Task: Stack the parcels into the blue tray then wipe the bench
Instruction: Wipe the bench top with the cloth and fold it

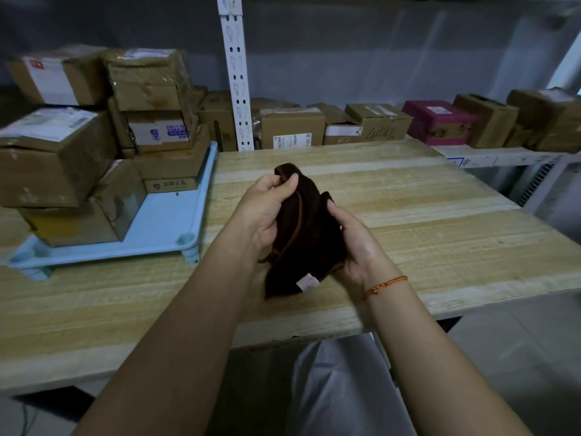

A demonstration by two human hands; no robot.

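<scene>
Both hands hold a dark cloth above the bench.
At frame centre, the left hand (267, 209) and right hand (355, 247) grip the cloth (301, 234) over the bench (408, 209); parcels (94, 146) sit stacked on the blue tray (169, 221), upper left.

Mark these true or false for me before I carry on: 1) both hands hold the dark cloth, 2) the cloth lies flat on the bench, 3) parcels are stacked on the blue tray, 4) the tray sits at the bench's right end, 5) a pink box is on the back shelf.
1. True: the left hand and the right hand both grip the dark cloth.
2. False: the cloth is bunched up in the hands, held above the bench.
3. True: the parcels are piled on the blue tray.
4. False: the tray sits at the bench's left end.
5. True: the pink box stands on the back shelf among brown cartons.
</scene>
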